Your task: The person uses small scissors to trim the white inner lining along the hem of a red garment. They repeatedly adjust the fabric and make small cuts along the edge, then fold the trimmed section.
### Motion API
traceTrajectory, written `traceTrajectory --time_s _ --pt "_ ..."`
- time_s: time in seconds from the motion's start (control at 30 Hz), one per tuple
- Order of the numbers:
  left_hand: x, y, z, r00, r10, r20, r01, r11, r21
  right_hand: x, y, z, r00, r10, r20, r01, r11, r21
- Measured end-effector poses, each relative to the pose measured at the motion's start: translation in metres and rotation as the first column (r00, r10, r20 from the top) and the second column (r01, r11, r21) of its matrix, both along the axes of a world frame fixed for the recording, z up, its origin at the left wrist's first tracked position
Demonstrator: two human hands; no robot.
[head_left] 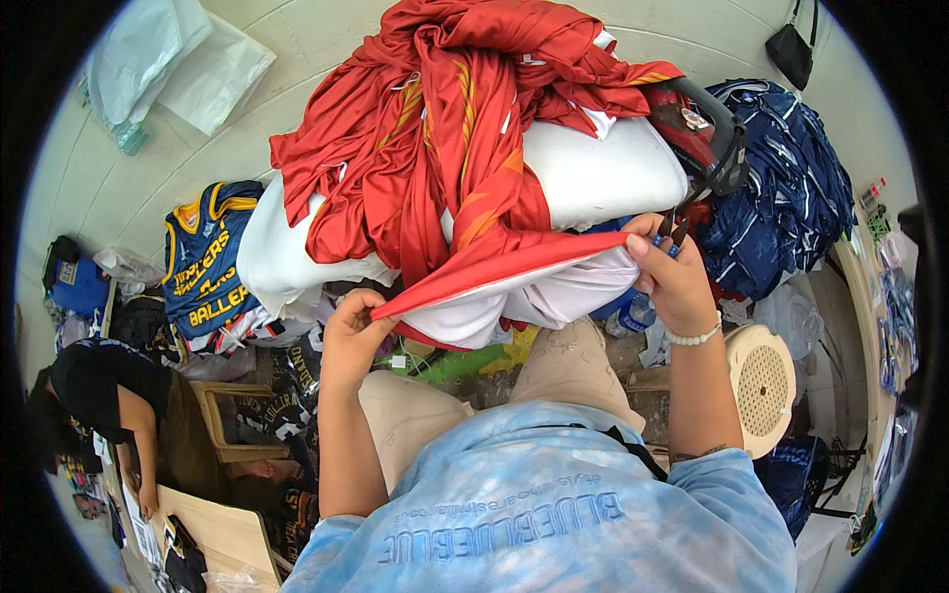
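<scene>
A red garment with a white inner side (484, 272) is stretched by its edge between my two hands, over my lap. My left hand (353, 328) pinches one end of that edge between thumb and fingers. At the other end, my right hand (674, 280) pinches the edge and also keeps a small pair of thread snips (670, 237) in its fingers, dark blades pointing up. Beyond the stretched edge, the cloth runs up into a heap of red garments with yellow and orange stripes (395, 148). The heap lies on a white padded surface (608, 173).
A red and black object with a curved handle (697, 133) stands right of the heap, beside piled navy garments (781, 188). A navy jersey (210, 262) lies left. A bottle (631, 318) and a cream stool (761, 390) are at right. A person (129, 395) bends over a table (222, 539).
</scene>
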State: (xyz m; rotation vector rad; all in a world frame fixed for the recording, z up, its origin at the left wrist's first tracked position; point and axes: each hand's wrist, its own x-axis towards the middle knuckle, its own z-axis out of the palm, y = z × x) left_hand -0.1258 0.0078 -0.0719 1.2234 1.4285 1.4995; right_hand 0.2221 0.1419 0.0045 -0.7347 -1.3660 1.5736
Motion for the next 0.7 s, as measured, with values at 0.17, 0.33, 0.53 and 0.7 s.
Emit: traceTrajectory --time_s 0.17,0.33,0.53,0.7 --pt "0.013 0.004 0.026 0.971 -0.057 -0.23 0.033 0.993 -0.11 -0.016 0.002 0.026 0.975 0.004 0.224 -0.062 0.966 0.25" --pt "0.068 0.037 0.057 0.971 -0.075 -0.228 0.133 0.959 0.252 -0.049 0.022 0.071 0.876 0.109 0.47 -0.387 0.74 0.55" --pt "0.095 0.053 0.075 0.943 -0.333 -0.02 0.33 0.939 -0.093 -0.092 0.05 0.112 0.874 0.024 0.486 -0.422 0.535 0.732" --pt "0.098 0.048 0.073 0.613 -0.287 0.736 0.341 0.937 0.082 -0.144 0.044 0.086 0.935 -0.282 0.215 -0.126 0.302 0.945"
